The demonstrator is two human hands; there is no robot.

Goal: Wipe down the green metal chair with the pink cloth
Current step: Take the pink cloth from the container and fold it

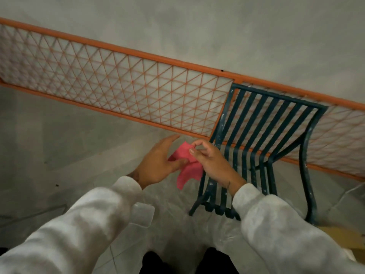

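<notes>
A dark green metal chair point(272, 123) with slatted back and seat stands right of centre, its back against an orange railing. The pink cloth point(190, 171) hangs in the air just left of the chair's seat, held between both hands. My left hand point(158, 163) holds the cloth's left part with thumb against it, fingers stretched forward. My right hand point(211, 159) pinches the cloth's upper edge between thumb and forefinger, in front of the seat's left slats. Both arms wear white sleeves.
An orange metal railing point(122, 50) with diamond mesh runs diagonally across behind the chair, a grey wall beyond it. The floor point(59, 147) is grey tile. A cardboard-coloured edge point(343, 236) shows at the lower right. My dark shoes point(154, 262) are at the bottom.
</notes>
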